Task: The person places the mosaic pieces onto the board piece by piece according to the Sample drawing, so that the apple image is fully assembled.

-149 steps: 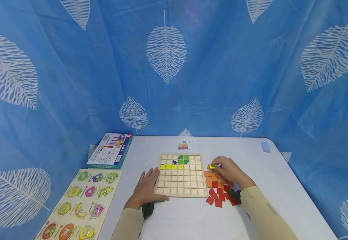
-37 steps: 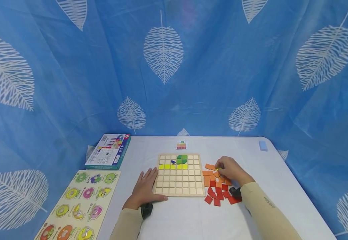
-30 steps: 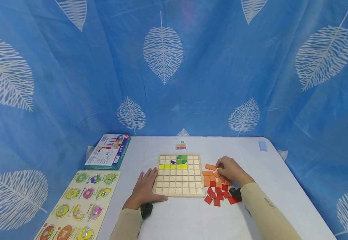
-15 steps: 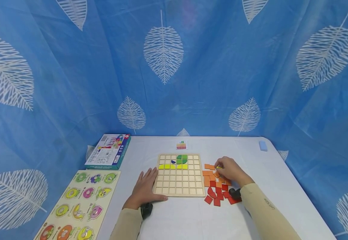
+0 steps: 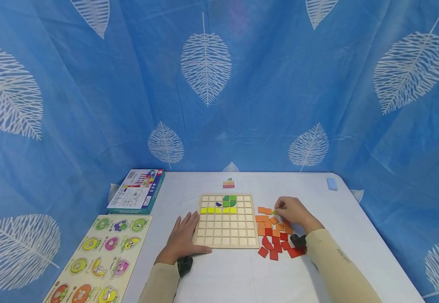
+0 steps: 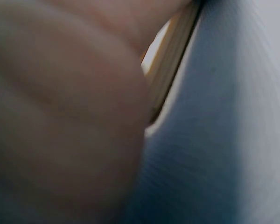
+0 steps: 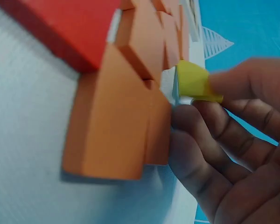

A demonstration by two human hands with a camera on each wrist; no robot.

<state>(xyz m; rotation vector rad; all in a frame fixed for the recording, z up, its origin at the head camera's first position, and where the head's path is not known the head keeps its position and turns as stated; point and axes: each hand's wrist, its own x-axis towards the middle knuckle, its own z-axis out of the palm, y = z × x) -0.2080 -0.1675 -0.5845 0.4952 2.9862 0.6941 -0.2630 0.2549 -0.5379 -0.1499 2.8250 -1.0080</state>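
We have filled only the top rows of the grid board [image 5: 226,229]: green, blue and yellow pieces. Our right hand [image 5: 293,213] pinches a yellow tile [image 7: 194,83] above the orange tiles [image 5: 268,219] near the table's right edge. Our left hand [image 5: 182,237] lies flat against the board's left edge.

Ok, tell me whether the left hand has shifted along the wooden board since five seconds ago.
No. The left hand rests flat at the wooden board's near-left corner, exactly as before.

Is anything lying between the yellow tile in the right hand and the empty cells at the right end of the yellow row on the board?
Nothing visible does. The right hand pinches the yellow tile above the orange tiles, just right of the wooden grid board. The yellow row has open cells at its right end.
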